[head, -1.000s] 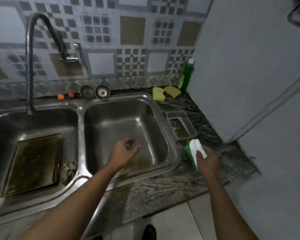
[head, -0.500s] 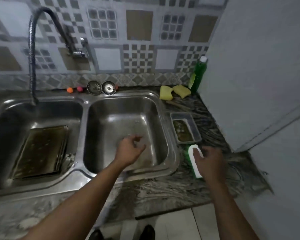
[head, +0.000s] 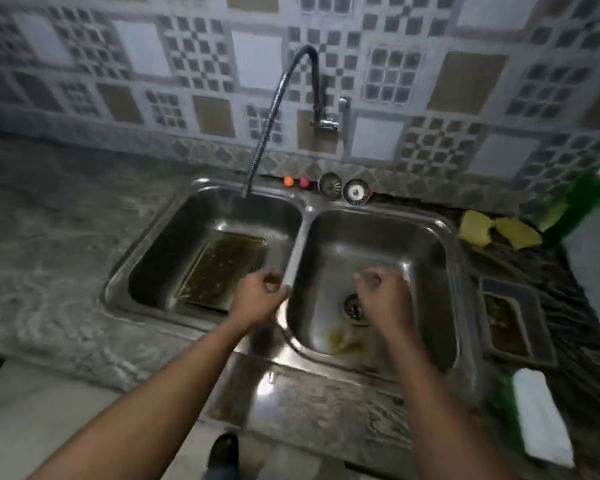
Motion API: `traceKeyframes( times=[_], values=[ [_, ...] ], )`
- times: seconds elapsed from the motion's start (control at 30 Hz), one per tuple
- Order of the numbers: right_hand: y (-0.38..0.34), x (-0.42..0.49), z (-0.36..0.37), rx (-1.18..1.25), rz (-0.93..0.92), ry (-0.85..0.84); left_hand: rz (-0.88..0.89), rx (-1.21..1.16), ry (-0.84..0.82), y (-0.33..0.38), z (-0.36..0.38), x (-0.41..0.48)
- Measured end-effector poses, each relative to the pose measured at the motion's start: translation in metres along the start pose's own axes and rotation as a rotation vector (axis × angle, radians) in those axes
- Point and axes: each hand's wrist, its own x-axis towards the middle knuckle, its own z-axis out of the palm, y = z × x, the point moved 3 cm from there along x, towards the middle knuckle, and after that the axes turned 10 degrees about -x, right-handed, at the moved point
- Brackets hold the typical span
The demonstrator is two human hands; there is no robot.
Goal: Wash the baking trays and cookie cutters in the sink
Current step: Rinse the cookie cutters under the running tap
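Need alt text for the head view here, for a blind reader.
A person's empty left hand and right hand hover, fingers loosely curled, over a steel double sink. A dirty rectangular baking tray lies in its left basin; a curved metal tap rises behind.

Dim; edges smeared and bent; steel glints.
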Motion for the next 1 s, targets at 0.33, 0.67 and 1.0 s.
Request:
traceKeyframes(
  times=[0.33,0.67,1.0],
  values=[
    [-0.145,0.070,0.065,0.013,-0.114,-0.058,-0.061,-0.122,0.021,-0.054,-0.084,0.071],
    [-0.215,0.211,0.043,-0.042,-0.003,0.095,-0.082,-0.333,-0.154,-0.057,-0.092,0.169],
    [-0.235,0.311,0.018,-0.206,-0.034,0.135,-0.088,-0.367,-0.228,-0.046,-0.051,0.225]
  ],
)
